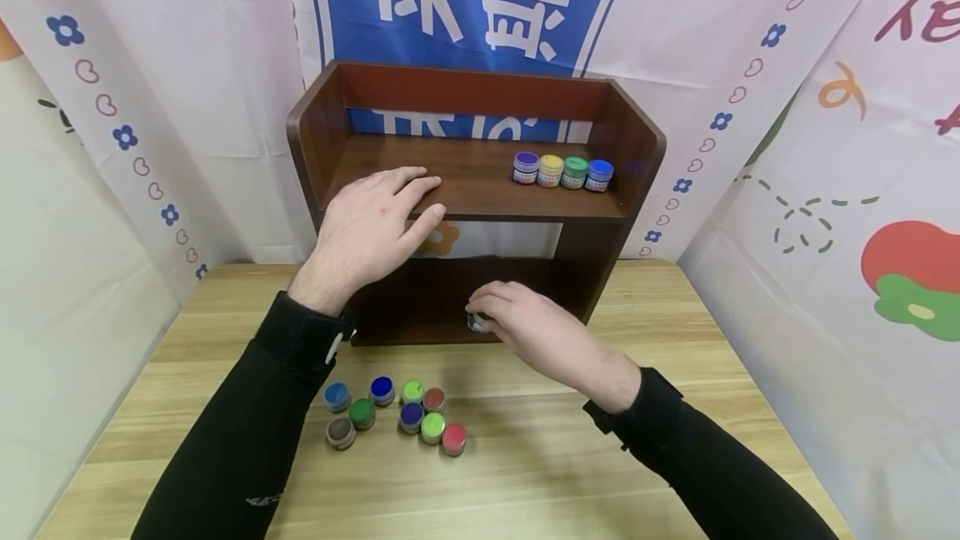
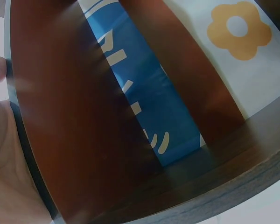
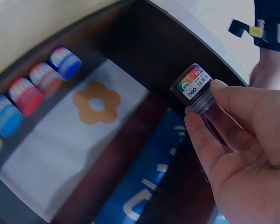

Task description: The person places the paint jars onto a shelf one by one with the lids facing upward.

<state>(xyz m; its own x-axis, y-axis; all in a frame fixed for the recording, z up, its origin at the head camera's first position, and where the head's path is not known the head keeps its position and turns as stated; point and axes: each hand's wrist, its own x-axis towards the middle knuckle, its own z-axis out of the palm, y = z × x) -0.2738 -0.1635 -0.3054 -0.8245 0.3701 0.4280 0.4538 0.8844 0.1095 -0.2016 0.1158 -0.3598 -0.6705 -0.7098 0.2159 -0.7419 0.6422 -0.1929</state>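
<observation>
On the pale wooden bench (image 1: 585,473), nine small round colour-lidded jars (image 1: 411,417) lie before the dark brown wooden shelf (image 1: 472,200); four similar jars (image 1: 551,172) stand at its upper tier's right.

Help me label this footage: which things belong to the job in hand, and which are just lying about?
Likely in the job: the small jar pinched by the right hand; loose jars on the table; the brown rack; four jars on its upper shelf.

Apparently just surroundings: the table itself; the printed cloth hung behind.
</observation>
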